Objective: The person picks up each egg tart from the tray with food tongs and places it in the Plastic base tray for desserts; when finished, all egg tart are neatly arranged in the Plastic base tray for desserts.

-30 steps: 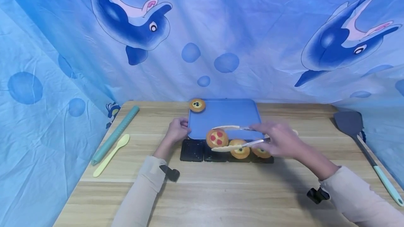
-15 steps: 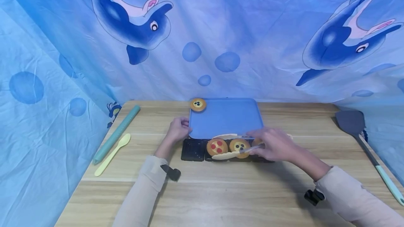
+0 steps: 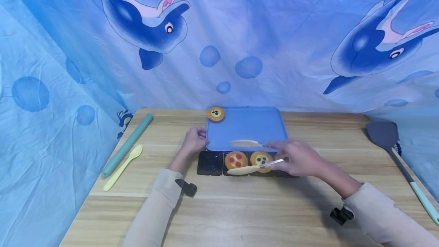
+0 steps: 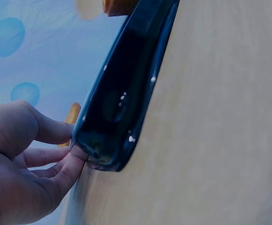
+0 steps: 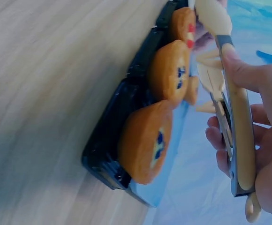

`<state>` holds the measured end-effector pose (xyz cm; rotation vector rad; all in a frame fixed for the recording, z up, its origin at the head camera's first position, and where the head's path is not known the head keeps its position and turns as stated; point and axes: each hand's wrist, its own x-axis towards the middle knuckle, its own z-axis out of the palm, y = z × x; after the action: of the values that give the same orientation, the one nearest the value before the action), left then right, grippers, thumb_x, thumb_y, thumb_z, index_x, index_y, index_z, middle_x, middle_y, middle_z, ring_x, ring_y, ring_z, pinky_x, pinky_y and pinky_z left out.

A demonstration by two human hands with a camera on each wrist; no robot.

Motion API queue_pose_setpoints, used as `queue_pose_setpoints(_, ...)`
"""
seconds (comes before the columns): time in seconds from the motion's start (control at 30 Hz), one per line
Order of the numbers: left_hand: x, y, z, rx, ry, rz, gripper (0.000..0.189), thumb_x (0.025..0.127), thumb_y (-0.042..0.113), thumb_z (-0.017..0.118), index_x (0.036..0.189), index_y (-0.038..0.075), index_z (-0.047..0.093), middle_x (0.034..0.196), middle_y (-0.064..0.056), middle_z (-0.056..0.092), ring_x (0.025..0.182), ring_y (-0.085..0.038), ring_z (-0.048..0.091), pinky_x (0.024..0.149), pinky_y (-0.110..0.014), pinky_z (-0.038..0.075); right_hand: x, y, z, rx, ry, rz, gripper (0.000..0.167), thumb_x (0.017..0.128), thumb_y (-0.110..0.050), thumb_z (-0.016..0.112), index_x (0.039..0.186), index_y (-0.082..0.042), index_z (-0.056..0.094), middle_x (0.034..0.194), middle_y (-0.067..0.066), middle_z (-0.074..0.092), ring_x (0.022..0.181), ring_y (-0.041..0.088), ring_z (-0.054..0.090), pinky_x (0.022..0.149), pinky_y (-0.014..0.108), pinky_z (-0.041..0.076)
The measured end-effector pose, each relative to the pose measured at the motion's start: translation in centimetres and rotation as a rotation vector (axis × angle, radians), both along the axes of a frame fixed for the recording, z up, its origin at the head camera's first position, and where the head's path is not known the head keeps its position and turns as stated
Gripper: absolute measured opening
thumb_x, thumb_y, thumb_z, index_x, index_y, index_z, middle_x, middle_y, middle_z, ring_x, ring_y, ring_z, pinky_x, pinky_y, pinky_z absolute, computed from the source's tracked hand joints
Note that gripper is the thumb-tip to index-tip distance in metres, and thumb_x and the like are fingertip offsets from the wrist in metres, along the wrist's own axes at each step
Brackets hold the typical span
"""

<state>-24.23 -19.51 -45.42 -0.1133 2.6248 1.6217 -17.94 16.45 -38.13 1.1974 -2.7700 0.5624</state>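
My right hand (image 3: 298,158) grips a pair of tongs (image 5: 241,122) with cream tips. The tongs' arms stand apart over the black tray (image 3: 210,163), one tip over the blue tray's near edge and the other over the front of a red-dotted tart (image 3: 236,160). That tart sits in the black tray's second section from the left. Beside it are a blue-dotted tart (image 3: 260,159) and another tart (image 5: 147,143), mostly hidden by my right hand in the head view. My left hand (image 3: 194,140) pinches the blue tray (image 3: 247,125) at its left edge near the front corner.
Another blue-dotted tart (image 3: 216,114) lies at the blue tray's back left corner. A teal rolling pin (image 3: 127,146) and a pale yellow spoon (image 3: 123,167) lie at the table's left. A grey spatula (image 3: 384,134) with a mint handle lies along the right edge.
The tongs have lowered the red-dotted tart into the black tray's second section, then spread apart and released it. My left hand has stayed at the blue tray's edge.
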Motion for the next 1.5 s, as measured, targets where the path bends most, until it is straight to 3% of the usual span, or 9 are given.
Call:
queue_pose_setpoints(0.2, 0.1, 0.0, 0.1, 0.010, -0.003, 0.003, 0.043, 0.081, -0.009, 0.068, 0.123, -0.010, 0.058, 0.107, -0.021, 0.064, 0.100, -0.034, 0.065, 0.086, -0.039, 0.057, 0.1, 0.3, 1.1, -0.093, -0.089, -0.018, 0.079, 0.077, -0.038, 0.085, 0.140, -0.002, 0.054, 0.135, 0.015, 0.059, 0.090, 0.020, 0.072, 0.062, 0.029, 0.056)
queue_pose_setpoints(0.47, 0.2, 0.0, 0.2, -0.010, -0.007, 0.008, 0.043, 0.082, -0.007, 0.067, 0.124, -0.009, 0.058, 0.107, -0.020, 0.064, 0.100, -0.033, 0.065, 0.086, -0.039, 0.057, -0.7, 0.5, 2.1, -0.061, -0.018, -0.063, 0.083, 0.077, -0.049, 0.082, 0.142, -0.005, 0.054, 0.125, 0.010, 0.066, 0.088, 0.015, 0.064, 0.060, 0.026, 0.053)
queue_pose_setpoints(0.67, 0.2, 0.1, 0.2, 0.014, -0.012, -0.001, 0.048, 0.081, -0.009, 0.067, 0.127, -0.009, 0.056, 0.108, -0.020, 0.063, 0.100, -0.033, 0.064, 0.087, -0.038, 0.057, -2.3, 0.1, 3.0, -0.076, 0.017, -0.048, 0.082, 0.078, -0.047, 0.082, 0.141, -0.002, 0.054, 0.112, 0.008, 0.070, 0.079, 0.012, 0.060, 0.059, 0.027, 0.051)
queue_pose_setpoints(0.87, 0.2, 0.0, 0.0, -0.016, -0.002, -0.003, 0.045, 0.081, -0.007, 0.068, 0.125, -0.009, 0.058, 0.106, -0.019, 0.064, 0.098, -0.032, 0.065, 0.087, -0.039, 0.057, -5.1, -1.5, 3.9, -0.069, 0.022, -0.040, 0.081, 0.080, -0.052, 0.079, 0.141, -0.004, 0.054, 0.118, 0.008, 0.069, 0.078, 0.015, 0.061, 0.058, 0.031, 0.052)
queue_pose_setpoints(1.0, 0.2, -0.1, 0.0, -0.014, -0.002, 0.003, 0.045, 0.081, -0.007, 0.068, 0.125, -0.009, 0.058, 0.106, -0.019, 0.064, 0.098, -0.032, 0.065, 0.087, -0.039, 0.057, -7.5, -3.4, 5.0, -0.069, -0.019, -0.049, 0.086, 0.079, -0.053, 0.078, 0.145, -0.005, 0.049, 0.094, 0.006, 0.071, 0.057, 0.012, 0.051, 0.049, 0.029, 0.046)
queue_pose_setpoints(1.1, 0.2, -0.2, 0.1, -0.004, -0.008, 0.009, 0.046, 0.081, -0.007, 0.069, 0.125, -0.008, 0.058, 0.107, -0.019, 0.064, 0.099, -0.032, 0.064, 0.088, -0.039, 0.057, -9.2, -5.1, 5.8, -0.045, -0.050, -0.080, 0.088, 0.080, -0.051, 0.079, 0.148, -0.006, 0.045, 0.061, -0.002, 0.052, 0.044, 0.012, 0.035, 0.045, 0.030, 0.040)
queue_pose_setpoints(1.2, 0.2, -0.3, 0.1, -0.002, -0.007, 0.009, 0.045, 0.081, -0.008, 0.069, 0.125, -0.008, 0.058, 0.107, -0.019, 0.065, 0.099, -0.032, 0.065, 0.087, -0.038, 0.057, -10.5, -6.4, 5.9, 0.014, -0.058, -0.123, 0.088, 0.082, -0.051, 0.077, 0.149, -0.006, 0.043, 0.050, 0.001, 0.039, 0.042, 0.012, 0.027, 0.045, 0.032, 0.038)
queue_pose_setpoints(1.37, 0.1, 0.0, 0.0, 0.014, -0.002, 0.007, 0.045, 0.080, -0.009, 0.068, 0.123, -0.009, 0.059, 0.105, -0.019, 0.065, 0.097, -0.032, 0.065, 0.085, -0.038, 0.058, -12.2, -7.9, 4.6, 0.082, -0.070, -0.163, 0.087, 0.083, -0.053, 0.074, 0.146, -0.001, 0.045, 0.092, 0.017, 0.070, 0.045, 0.020, 0.043, 0.058, 0.036, 0.049)
queue_pose_setpoints(1.5, 0.1, -0.1, -0.1, 0.022, 0.002, 0.012, 0.045, 0.079, -0.010, 0.068, 0.123, -0.009, 0.059, 0.104, -0.019, 0.065, 0.097, -0.032, 0.065, 0.084, -0.038, 0.058, -13.3, -8.9, 3.0, 0.092, -0.102, -0.178, 0.082, 0.084, -0.050, 0.075, 0.142, 0.001, 0.050, 0.129, 0.020, 0.062, 0.086, 0.032, 0.066, 0.084, 0.046, 0.056)
